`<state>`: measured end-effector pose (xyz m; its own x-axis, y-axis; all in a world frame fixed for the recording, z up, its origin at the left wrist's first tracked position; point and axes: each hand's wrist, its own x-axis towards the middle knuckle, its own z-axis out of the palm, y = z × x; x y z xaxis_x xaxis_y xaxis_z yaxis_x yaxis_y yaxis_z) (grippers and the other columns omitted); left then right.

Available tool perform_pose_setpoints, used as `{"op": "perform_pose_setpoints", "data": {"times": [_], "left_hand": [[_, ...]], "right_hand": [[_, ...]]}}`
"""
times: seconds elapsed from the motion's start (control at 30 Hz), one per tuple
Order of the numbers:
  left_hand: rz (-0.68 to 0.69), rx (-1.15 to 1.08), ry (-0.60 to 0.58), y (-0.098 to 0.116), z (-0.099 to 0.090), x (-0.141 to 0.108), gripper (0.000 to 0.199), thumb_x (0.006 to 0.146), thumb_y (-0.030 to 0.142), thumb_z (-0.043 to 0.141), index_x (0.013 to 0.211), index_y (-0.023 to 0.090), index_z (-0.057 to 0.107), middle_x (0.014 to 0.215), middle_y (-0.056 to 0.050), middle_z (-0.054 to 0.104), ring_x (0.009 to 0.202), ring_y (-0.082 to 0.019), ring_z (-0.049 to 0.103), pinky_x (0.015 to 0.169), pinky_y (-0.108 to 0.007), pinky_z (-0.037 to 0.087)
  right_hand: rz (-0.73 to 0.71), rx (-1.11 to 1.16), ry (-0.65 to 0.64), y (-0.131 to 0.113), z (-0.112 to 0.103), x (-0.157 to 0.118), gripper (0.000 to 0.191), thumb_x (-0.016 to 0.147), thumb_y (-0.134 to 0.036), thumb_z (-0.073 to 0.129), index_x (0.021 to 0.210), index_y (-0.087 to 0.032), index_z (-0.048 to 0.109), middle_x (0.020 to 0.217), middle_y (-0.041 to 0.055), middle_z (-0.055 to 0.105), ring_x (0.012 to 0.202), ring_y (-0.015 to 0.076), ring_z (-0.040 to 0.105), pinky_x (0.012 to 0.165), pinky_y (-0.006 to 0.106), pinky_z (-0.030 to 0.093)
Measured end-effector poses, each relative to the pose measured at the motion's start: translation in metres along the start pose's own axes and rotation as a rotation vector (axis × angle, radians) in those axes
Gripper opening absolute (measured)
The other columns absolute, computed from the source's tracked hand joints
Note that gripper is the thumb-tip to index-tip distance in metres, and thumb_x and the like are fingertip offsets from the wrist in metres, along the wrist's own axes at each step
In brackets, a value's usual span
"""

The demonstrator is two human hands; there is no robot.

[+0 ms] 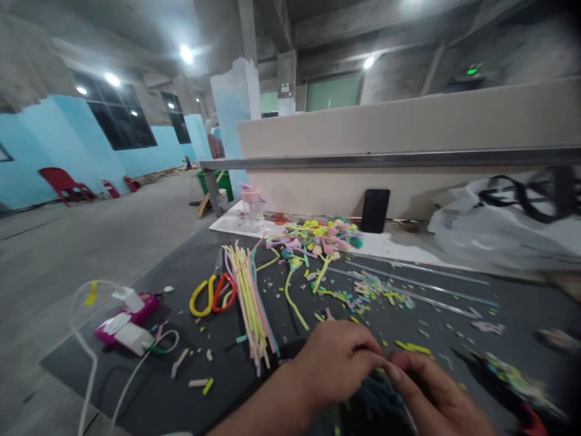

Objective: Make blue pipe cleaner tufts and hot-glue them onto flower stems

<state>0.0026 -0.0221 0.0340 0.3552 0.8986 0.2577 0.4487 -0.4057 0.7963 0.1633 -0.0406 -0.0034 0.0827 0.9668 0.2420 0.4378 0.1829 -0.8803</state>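
Observation:
At the bottom centre, my left hand (333, 357) is closed, its thumb and fingertips pinched together. Against it, my right hand (431, 387) pinches at the same spot; whatever lies between the fingertips is too small and hidden to name. Below the fingers shows a dark teal thing (384, 399), partly covered and unclear. Left of my hands lies a bundle of pastel fuzzy craft stems (249, 297), with yellow-and-red-handled scissors (213, 293) beside it. Beyond my hands is a heap of fuzzy flowers (324, 233) in yellow, pink and purple.
Cut scraps (376, 287) are scattered across the dark table mat (158, 375). Clear rods (431, 284) lie at the right. A purple power strip (127, 318) with cables sits left. At the back stand a phone (375, 211), a lidded cup (252, 209) and a plastic bag (503, 230).

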Motion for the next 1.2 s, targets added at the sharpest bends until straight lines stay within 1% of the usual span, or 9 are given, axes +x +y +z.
{"op": "perform_pose_setpoints", "data": {"times": [0.1,0.2,0.33,0.47,0.6,0.7,0.87,1.07,1.2], "left_hand": [[-0.145,-0.204,-0.008,0.002,0.0,-0.001,0.009,0.073,0.019,0.058,0.071,0.016,0.067,0.065,0.003,0.061,0.064,-0.011,0.053,0.058,-0.02,0.038],[-0.246,-0.311,-0.063,-0.001,0.001,-0.001,0.006,0.068,0.019,0.06,0.064,0.015,0.062,0.057,0.005,0.053,0.056,-0.01,0.045,0.054,-0.02,0.033],[-0.278,-0.59,-0.17,-0.002,0.004,-0.005,0.012,0.066,0.021,0.064,0.063,0.015,0.054,0.055,0.006,0.049,0.053,-0.008,0.041,0.052,-0.02,0.03],[-0.287,-0.741,-0.136,-0.006,0.006,-0.007,0.017,0.07,0.026,0.062,0.063,0.015,0.052,0.053,0.005,0.05,0.051,-0.008,0.041,0.053,-0.02,0.031],[-0.279,-0.627,-0.089,-0.01,0.004,-0.002,0.016,0.068,0.027,0.064,0.063,0.014,0.054,0.051,0.005,0.049,0.051,-0.008,0.041,0.053,-0.02,0.032],[-0.266,-0.531,-0.103,-0.012,0.005,0.001,0.018,0.067,0.03,0.063,0.062,0.015,0.054,0.052,0.006,0.047,0.051,-0.008,0.04,0.051,-0.02,0.031],[-0.207,-0.31,-0.115,-0.019,0.008,0.0,0.018,0.067,0.03,0.061,0.059,0.016,0.054,0.054,0.005,0.047,0.054,-0.011,0.041,0.052,-0.021,0.031],[-0.17,-0.163,-0.152,-0.019,0.006,-0.003,0.024,0.07,0.038,0.058,0.06,0.016,0.056,0.056,0.003,0.048,0.057,-0.013,0.043,0.053,-0.023,0.033],[-0.155,-0.132,-0.165,-0.011,0.004,-0.004,0.025,0.07,0.039,0.059,0.061,0.016,0.058,0.056,0.002,0.05,0.057,-0.014,0.045,0.054,-0.024,0.034]], "right_hand": [[0.022,0.185,-0.02,-0.014,0.003,-0.006,0.024,0.072,-0.041,0.059,0.063,-0.019,0.056,0.06,-0.0015,0.053,0.058,0.0143,0.05,0.054,0.021,0.04],[0.102,0.455,-0.152,-0.016,0.006,-0.01,0.023,0.073,-0.037,0.063,0.065,-0.018,0.054,0.06,-0.0036,0.045,0.059,0.0113,0.041,0.055,0.02,0.033],[0.213,0.943,-0.31,-0.017,0.005,-0.013,0.024,0.07,-0.034,0.069,0.066,-0.017,0.053,0.054,-0.0057,0.04,0.052,0.0086,0.031,0.051,0.021,0.024],[0.181,1.188,-0.315,-0.022,0.002,-0.011,0.021,0.07,-0.031,0.07,0.066,-0.016,0.056,0.057,-0.0049,0.042,0.05,0.0077,0.032,0.053,0.021,0.027],[0.118,1.074,-0.186,-0.018,0.006,-0.009,0.014,0.073,-0.028,0.067,0.071,-0.017,0.058,0.059,-0.0045,0.047,0.052,0.0077,0.037,0.055,0.021,0.031],[0.075,0.823,-0.135,-0.012,0.011,-0.009,0.013,0.072,-0.028,0.065,0.076,-0.017,0.061,0.06,-0.004,0.05,0.054,0.0092,0.042,0.055,0.021,0.033],[-0.009,0.374,0.022,-0.009,0.017,-0.011,0.004,0.064,-0.015,0.062,0.062,-0.018,0.06,0.06,-0.0035,0.051,0.061,0.012,0.046,0.057,0.022,0.036],[0.004,0.275,0.096,-0.01,0.02,-0.015,0.011,0.062,-0.008,0.059,0.062,-0.018,0.061,0.057,-0.0053,0.051,0.056,0.0109,0.048,0.054,0.021,0.036],[-0.025,0.205,0.156,-0.015,0.015,-0.021,0.013,0.062,-0.007,0.061,0.057,-0.02,0.059,0.06,-0.0041,0.052,0.063,0.0128,0.049,0.06,0.023,0.036]]}}
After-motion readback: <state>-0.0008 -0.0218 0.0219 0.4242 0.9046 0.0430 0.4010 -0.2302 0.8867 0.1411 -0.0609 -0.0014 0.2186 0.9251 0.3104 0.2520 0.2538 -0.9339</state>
